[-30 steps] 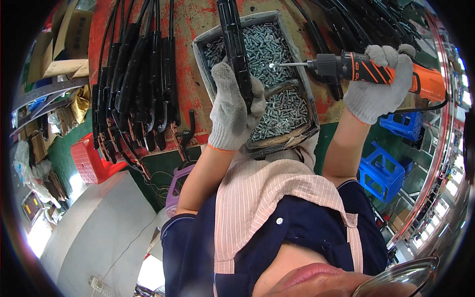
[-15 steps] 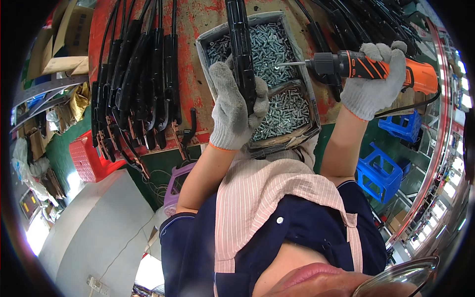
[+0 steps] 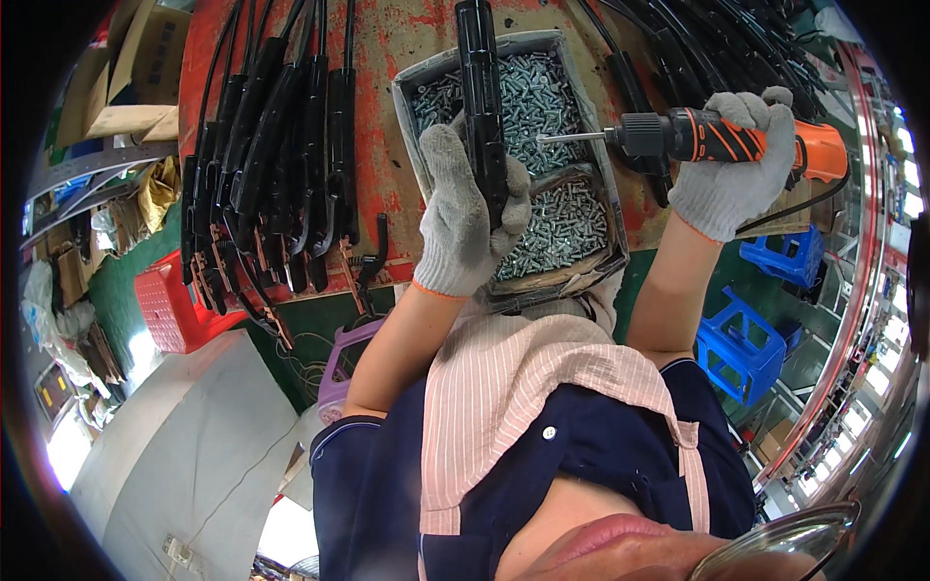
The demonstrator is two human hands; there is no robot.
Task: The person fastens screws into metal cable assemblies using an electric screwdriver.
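Observation:
My left hand [image 3: 457,215], in a grey knitted glove, is closed around the lower end of a black tubular handle [image 3: 480,92]. The handle stands out away from me, above a box of screws [image 3: 412,145]. In my gloved right hand [image 3: 736,179] is an orange and black electric screwdriver [image 3: 712,136], gripped around its body. Its bit points left over the screws, and the tip is apart from the handle. Whether a screw sits on the tip, I cannot tell. Silvery screws [image 3: 547,102] fill the box, which has a divided-off near section.
Several black electrode holders [image 3: 281,165] with copper-coloured jaws lie on the worn red table [image 3: 387,39] at left. More black handles with cables [image 3: 678,58] lie at far right. A red stool [image 3: 165,305], a purple stool [image 3: 339,363] and blue stools [image 3: 741,349] stand below.
The whole view has shifted slightly. The screwdriver and its bit sit a little lower, still pointing left. Both hands keep their grips.

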